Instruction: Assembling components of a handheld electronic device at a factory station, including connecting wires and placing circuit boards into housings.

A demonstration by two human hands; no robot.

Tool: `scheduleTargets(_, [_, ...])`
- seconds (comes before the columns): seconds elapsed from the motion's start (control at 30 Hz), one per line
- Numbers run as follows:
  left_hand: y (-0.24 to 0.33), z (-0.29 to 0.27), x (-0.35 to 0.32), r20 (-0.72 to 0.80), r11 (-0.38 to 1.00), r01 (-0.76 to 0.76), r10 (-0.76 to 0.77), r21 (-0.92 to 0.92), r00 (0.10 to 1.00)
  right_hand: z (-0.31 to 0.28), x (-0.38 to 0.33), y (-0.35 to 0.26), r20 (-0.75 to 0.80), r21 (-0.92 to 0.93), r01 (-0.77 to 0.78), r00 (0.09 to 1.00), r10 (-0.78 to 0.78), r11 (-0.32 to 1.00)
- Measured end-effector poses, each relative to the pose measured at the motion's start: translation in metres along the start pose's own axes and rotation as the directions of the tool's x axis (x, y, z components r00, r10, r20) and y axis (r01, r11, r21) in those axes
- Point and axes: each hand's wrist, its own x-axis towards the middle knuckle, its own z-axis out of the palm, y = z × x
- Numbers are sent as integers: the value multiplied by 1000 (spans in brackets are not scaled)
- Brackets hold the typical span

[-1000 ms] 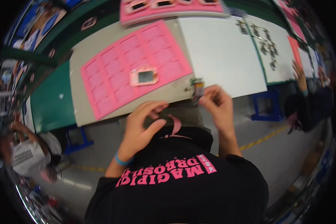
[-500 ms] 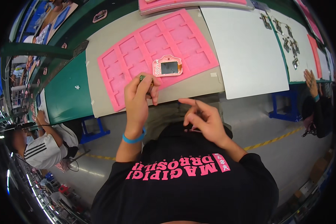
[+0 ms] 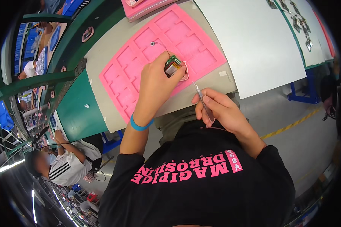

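My left hand (image 3: 154, 81) pinches a small green circuit board (image 3: 173, 59) that carries a shiny rectangular piece. A thin dark wire runs from the board to a small round part (image 3: 152, 44) lying over the pink foam tray (image 3: 125, 59). Under the board and fingers is a pink casing (image 3: 186, 75), mostly hidden, at the tray's near side. My right hand (image 3: 224, 109) is closed around metal tweezers (image 3: 203, 103), their tips pointing up toward the casing without touching it.
A white sheet (image 3: 254, 49) covers the bench to the right, with several small metal-and-circuit parts (image 3: 301, 22) beyond it. Another pink tray (image 3: 147, 8) sits at the back. Left lies a green mat (image 3: 77, 108); a co-worker in a white shirt (image 3: 70, 166) sits there.
My left hand has moved right and forward, bringing the board over the casing; its wired round part now shows. Tweezers now show in my right hand. The whole view has shifted and turned slightly.
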Motion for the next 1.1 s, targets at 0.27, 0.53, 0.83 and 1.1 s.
scheduleTargets(0.27, [-17, 2, 4, 6, 946, 42, -43, -320, 999, 17, 19, -23, 19, 29, -167, 986, 166, 986])
scheduleTargets(0.53, [-17, 0, 3, 28, 940, 66, -60, -336, 998, 19, 31, -23, -1, 1, -168, 986, 168, 986])
scheduleTargets(0.83, [-19, 1, 2, -3, 929, 22, -25, -371, 1000, 17, 32, -23, 6, -63, -143, 990, 144, 988])
scheduleTargets(1.1, [-28, -32, -19, 299, 783, 277, -123, -557, 946, 26, 25, -24, -71, -139, -82, 995, 72, 987])
